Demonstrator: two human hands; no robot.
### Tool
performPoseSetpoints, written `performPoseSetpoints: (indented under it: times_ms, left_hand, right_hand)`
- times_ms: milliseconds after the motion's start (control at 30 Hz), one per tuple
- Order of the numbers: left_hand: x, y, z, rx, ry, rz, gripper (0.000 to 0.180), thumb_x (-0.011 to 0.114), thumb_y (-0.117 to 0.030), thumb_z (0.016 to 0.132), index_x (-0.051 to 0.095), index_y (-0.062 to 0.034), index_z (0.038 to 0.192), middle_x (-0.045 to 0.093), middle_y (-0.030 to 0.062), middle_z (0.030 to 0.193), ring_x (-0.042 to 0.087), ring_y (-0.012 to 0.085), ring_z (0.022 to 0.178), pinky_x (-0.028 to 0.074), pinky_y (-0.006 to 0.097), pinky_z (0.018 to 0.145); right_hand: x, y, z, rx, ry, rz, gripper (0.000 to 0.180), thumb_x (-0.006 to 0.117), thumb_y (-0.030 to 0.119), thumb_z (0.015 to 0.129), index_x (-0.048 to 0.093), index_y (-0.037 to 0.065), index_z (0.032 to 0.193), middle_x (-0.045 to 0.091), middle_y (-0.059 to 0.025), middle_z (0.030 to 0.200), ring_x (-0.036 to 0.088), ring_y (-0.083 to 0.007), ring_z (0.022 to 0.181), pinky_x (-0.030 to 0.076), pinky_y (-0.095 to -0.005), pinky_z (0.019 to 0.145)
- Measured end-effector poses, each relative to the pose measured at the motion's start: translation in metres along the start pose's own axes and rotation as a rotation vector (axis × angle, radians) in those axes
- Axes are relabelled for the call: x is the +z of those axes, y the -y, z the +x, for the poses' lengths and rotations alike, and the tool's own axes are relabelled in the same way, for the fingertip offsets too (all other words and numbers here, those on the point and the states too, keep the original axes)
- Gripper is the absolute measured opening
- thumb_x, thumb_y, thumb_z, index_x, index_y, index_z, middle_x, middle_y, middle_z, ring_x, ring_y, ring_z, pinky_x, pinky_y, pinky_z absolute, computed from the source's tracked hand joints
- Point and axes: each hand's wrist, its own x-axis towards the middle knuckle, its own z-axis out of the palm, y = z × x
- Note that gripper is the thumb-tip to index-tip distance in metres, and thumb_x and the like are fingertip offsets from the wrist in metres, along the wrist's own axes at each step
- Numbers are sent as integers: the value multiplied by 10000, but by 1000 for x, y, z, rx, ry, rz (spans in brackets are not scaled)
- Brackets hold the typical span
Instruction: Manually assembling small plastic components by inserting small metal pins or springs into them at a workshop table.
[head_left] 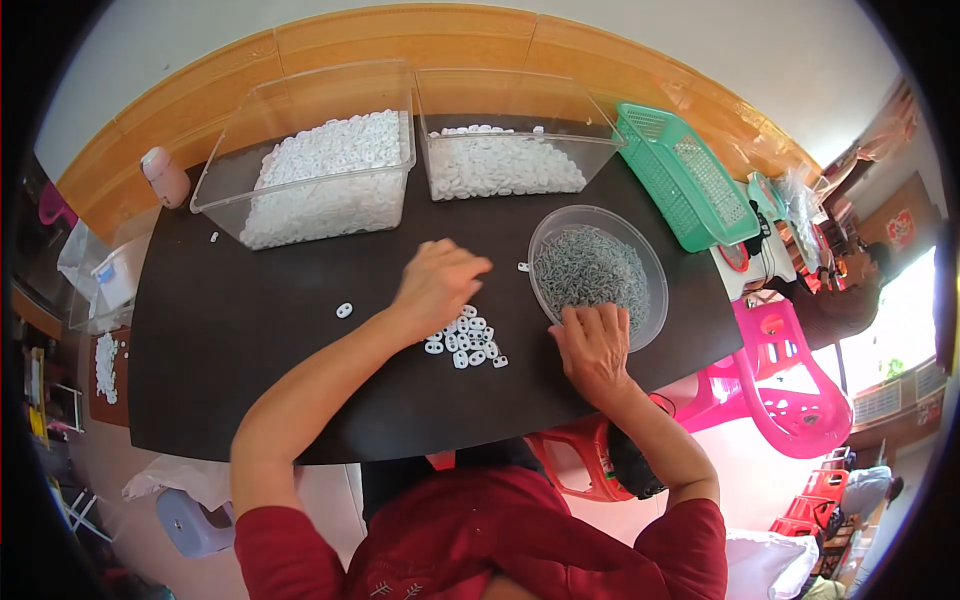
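Red sleeves at bottom edge, both forearms reaching up over a dark table [250, 400].

Right hand [594, 345] palm down at near rim of a round clear bowl [598, 272] full of small grey metal parts, fingers curled over the rim edge; cannot tell whether anything is pinched under them.

Left hand [438, 283] hovering knuckles-up just above a small pile of white oval plastic pieces [466, 337], fingers bent loosely downward; grasp hidden, cannot tell if holding a piece. Pile lying on the table between the two hands, touching neither visibly.

One stray white piece [344, 310] well left of the pile, another [523, 267] just beside the bowl's left rim.

Further back: two clear rectangular bins side by side, left bin [310, 160] heaped with white pieces, right bin [510, 135] about a third full of the same. Green plastic basket [685, 175] tilted at far right corner. Pink-capped small bottle [166, 176] at far left corner.

Off table: pink plastic chair [790, 380] to the right.
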Motion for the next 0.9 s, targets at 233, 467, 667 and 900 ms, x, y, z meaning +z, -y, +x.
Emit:
performPoseSetpoints:
  times_ms: [233,467,667,900]
  left_hand:
    - [66,2,58,-172,124,28,203,745,-196,677,651,-99,829,555,50,791,501,263,881,442,372,758]
    - [50,3,31,-68,75,141,155,728,-163,684,604,-84,731,540,50,752,500,260,839,438,372,703]
    - [-32,-38,-21,-524,12,-394,74,688,-84,773,650,-42,821,607,13,736,547,114,696,430,252,640]
    - [-47,-86,-116,-1013,-176,-807,81,681,-32,798,660,18,859,609,-5,754,539,60,697,437,197,668]
  right_hand:
    - [8,-7,-10,-21,-65,13,129,684,86,751,566,39,780,473,-74,694,474,-247,683,399,-362,607]
    - [6,-10,-13,1,-36,82,118,667,86,760,577,29,810,497,-81,730,480,-249,706,399,-365,616]
    - [-10,5,-14,-34,-168,262,227,689,18,699,634,2,919,605,-101,843,550,-263,759,448,-357,640]
    - [24,41,-6,70,-97,555,180,698,23,717,669,39,894,590,-84,770,546,-269,706,458,-365,608]
